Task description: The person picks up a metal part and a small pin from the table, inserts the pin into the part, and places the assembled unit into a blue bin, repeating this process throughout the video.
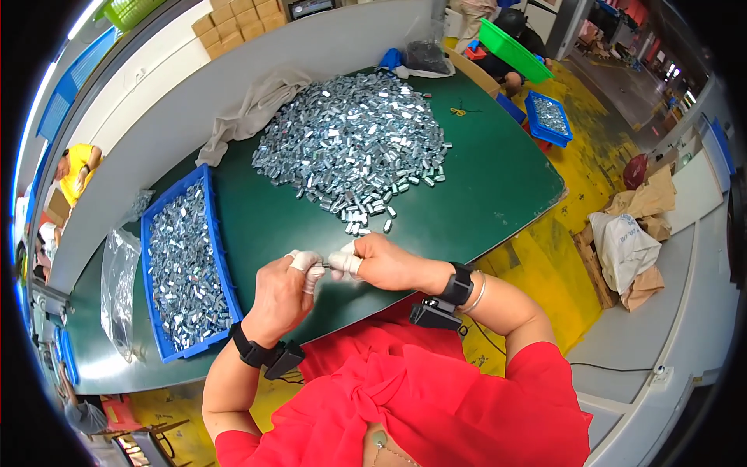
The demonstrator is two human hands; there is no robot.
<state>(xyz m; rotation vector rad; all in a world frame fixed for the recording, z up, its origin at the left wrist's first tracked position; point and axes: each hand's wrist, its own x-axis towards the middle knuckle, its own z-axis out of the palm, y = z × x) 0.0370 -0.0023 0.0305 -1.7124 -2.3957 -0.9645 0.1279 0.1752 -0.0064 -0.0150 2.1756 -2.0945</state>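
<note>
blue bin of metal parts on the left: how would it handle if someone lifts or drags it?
The blue bin is filled nearly to its rim with small shiny metal pieces, so it is probably heavy for its size. Its walls look thin, so it may flex when lifted. On the green table, it would likely slide rather than tip.

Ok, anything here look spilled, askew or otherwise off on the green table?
Nothing much. The loose heap of small metal parts has a few strays trailing from its near edge toward the hands. The left hand and right hand pinch one small part between taped fingertips. The blue tray sits slightly angled, full but not overflowing.
</note>
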